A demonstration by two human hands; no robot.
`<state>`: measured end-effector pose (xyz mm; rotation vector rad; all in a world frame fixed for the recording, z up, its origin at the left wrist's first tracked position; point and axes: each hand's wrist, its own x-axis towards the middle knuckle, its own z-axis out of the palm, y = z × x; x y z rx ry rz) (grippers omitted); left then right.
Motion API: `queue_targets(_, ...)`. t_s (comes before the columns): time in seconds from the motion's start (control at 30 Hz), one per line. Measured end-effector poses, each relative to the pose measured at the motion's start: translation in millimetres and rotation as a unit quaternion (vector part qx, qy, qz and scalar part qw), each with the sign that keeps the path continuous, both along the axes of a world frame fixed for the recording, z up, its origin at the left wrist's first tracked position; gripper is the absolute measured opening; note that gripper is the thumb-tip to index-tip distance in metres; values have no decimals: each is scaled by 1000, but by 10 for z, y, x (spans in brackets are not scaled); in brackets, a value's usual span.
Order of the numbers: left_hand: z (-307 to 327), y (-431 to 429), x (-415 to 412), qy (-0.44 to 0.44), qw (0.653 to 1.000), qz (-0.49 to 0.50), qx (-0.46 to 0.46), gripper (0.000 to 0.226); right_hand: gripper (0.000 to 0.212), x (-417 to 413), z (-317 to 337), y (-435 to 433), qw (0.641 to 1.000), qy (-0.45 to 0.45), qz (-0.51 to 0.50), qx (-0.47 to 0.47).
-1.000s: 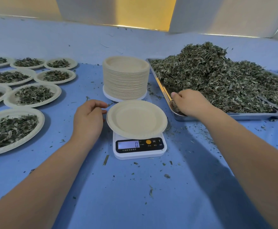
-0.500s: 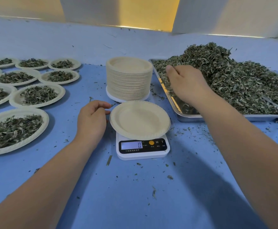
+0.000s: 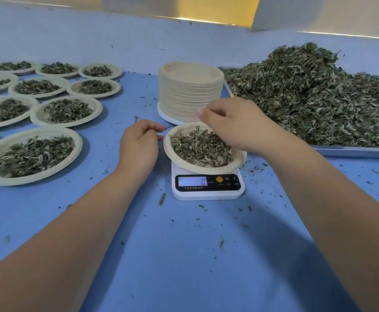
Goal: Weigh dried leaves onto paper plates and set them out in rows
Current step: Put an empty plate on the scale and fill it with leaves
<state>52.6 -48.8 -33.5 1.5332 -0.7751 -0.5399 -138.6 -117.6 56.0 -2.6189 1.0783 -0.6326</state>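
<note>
A paper plate sits on a white digital scale whose display reads 0. A heap of dried leaves lies in the plate. My right hand hovers over the plate's far right side, fingers relaxed and pointing down, with nothing visibly held. My left hand rests on the cloth left of the plate, its curled fingertips pinching the plate's left rim. The big pile of dried leaves fills a metal tray at the right.
A tall stack of empty paper plates stands just behind the scale. Several filled plates lie in rows at the left on the blue cloth. Leaf crumbs are scattered around the scale.
My right hand came from the tray's leaf pile to over the plate. The plate, empty before, now holds leaves. My left hand stayed at the rim.
</note>
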Motion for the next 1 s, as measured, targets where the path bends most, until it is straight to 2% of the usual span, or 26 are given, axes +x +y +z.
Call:
queue_targets(0.17, 5, 10, -11, -6, 1000, 6, 7, 35, 44, -248, -147, -45, 982, -175, -65, -38)
queue_targets(0.27, 6, 19, -13, -14, 1000, 5, 5, 35, 43, -426, -370, -54, 967, -223, -102, -65)
queue_targets(0.53, -1, 39, -9, -45, 999, -5, 13, 36, 42, -524, -560, -106, 962, -245, -101, -70)
queue_targets(1.0, -14, 46, 4, -21, 1000, -13, 7, 39, 44, -515, -594, -90, 961, -249, -94, -68)
